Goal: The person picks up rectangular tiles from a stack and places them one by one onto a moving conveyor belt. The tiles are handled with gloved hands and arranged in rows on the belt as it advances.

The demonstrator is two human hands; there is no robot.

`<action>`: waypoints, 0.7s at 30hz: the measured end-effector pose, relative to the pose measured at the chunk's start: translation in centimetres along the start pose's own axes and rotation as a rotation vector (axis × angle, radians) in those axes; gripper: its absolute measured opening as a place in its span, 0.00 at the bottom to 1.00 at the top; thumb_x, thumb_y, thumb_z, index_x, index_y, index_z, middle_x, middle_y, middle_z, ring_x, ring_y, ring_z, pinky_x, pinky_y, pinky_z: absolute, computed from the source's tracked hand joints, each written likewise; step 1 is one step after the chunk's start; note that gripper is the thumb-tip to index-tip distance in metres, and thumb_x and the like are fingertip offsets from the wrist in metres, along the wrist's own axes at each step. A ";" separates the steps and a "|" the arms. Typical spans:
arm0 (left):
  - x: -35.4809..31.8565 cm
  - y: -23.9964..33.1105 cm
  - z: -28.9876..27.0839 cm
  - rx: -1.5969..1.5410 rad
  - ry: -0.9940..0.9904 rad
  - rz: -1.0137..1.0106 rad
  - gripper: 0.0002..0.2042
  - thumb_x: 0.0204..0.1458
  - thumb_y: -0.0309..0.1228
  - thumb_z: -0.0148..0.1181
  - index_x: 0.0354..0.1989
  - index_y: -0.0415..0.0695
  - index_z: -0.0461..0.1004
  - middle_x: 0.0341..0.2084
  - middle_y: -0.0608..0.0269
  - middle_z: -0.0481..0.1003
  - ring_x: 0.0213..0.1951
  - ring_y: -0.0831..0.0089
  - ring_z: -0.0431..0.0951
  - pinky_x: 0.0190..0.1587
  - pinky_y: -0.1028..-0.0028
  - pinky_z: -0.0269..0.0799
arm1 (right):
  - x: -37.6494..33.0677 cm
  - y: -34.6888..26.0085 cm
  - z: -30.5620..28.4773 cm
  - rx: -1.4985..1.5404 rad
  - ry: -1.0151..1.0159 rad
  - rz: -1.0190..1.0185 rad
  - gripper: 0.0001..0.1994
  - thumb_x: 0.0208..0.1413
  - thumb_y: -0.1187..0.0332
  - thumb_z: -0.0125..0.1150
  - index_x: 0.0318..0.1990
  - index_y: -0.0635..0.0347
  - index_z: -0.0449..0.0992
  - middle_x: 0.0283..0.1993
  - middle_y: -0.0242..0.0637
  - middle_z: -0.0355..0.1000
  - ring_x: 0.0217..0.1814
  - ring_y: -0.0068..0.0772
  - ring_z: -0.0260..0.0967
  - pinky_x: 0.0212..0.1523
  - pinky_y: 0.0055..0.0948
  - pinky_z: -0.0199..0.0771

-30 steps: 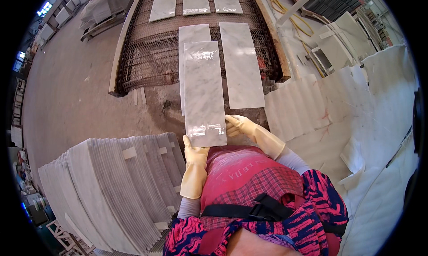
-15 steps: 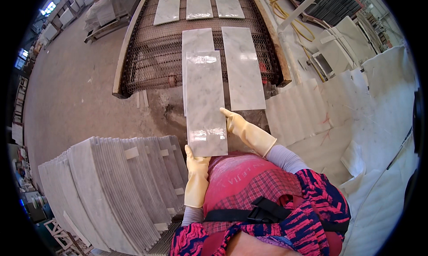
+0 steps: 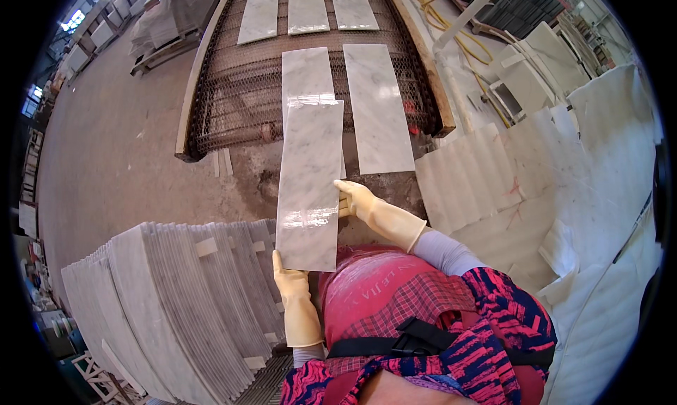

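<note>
A long white marble tile (image 3: 309,183) with grey veins is held flat in front of my chest. My left hand (image 3: 290,284), in a yellow rubber glove, grips its near left corner from below. My right hand (image 3: 357,199), gloved the same way, grips its right edge about halfway along. The tile's far end overlaps a second marble tile (image 3: 306,72) that lies on the wire-mesh conveyor (image 3: 233,102). A third tile (image 3: 379,107) lies beside that one on the mesh, to the right.
Three more tiles (image 3: 307,7) lie farther along the conveyor. A stack of upright marble tiles (image 3: 166,299) stands at my lower left. White sheets and slabs (image 3: 550,186) lean at my right. Bare concrete floor (image 3: 106,151) stretches left of the conveyor.
The tile has been drawn back toward me and lowered. My right hand slid from its near corner to midway along the right edge, while my left hand stayed at the near left corner.
</note>
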State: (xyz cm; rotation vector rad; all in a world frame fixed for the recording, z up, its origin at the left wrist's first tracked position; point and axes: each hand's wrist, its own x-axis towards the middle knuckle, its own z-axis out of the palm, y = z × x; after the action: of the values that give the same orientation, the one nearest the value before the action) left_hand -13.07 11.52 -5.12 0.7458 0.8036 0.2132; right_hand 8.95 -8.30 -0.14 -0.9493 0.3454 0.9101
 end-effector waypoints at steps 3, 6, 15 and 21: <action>-1.1 -1.3 1.8 0.296 -0.003 0.221 0.23 0.71 0.28 0.44 0.73 0.42 0.55 0.66 0.48 0.68 0.67 0.55 0.68 0.67 0.51 0.68 | 0.8 0.9 0.5 -0.047 0.050 0.016 0.25 0.73 0.55 0.49 0.65 0.68 0.64 0.59 0.52 0.75 0.55 0.53 0.78 0.55 0.51 0.82; -0.2 -3.4 0.8 0.255 -0.025 0.254 0.23 0.71 0.30 0.46 0.73 0.41 0.56 0.68 0.49 0.67 0.68 0.56 0.67 0.69 0.53 0.67 | 1.6 1.5 1.0 -0.085 0.095 0.039 0.25 0.72 0.53 0.51 0.64 0.66 0.66 0.59 0.49 0.76 0.55 0.47 0.79 0.53 0.45 0.83; 0.2 -1.4 1.1 -0.499 -0.174 -0.195 0.28 0.70 0.43 0.49 0.72 0.40 0.58 0.70 0.51 0.64 0.70 0.53 0.65 0.73 0.50 0.57 | 0.6 0.0 3.4 -0.216 0.105 0.110 0.27 0.71 0.48 0.52 0.62 0.64 0.73 0.59 0.42 0.78 0.54 0.37 0.80 0.55 0.37 0.81; -0.2 -0.2 2.0 -0.444 -0.159 -0.229 0.30 0.68 0.46 0.53 0.72 0.41 0.60 0.69 0.51 0.65 0.69 0.51 0.65 0.72 0.46 0.58 | 0.4 -1.0 4.0 -0.251 0.123 0.113 0.27 0.70 0.48 0.52 0.61 0.64 0.74 0.57 0.43 0.79 0.54 0.38 0.80 0.51 0.37 0.82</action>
State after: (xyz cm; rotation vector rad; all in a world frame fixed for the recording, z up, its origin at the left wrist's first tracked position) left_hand -11.83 10.30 -4.21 0.2457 0.6521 0.1176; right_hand 9.47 -5.14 2.41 -1.2299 0.3989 1.0160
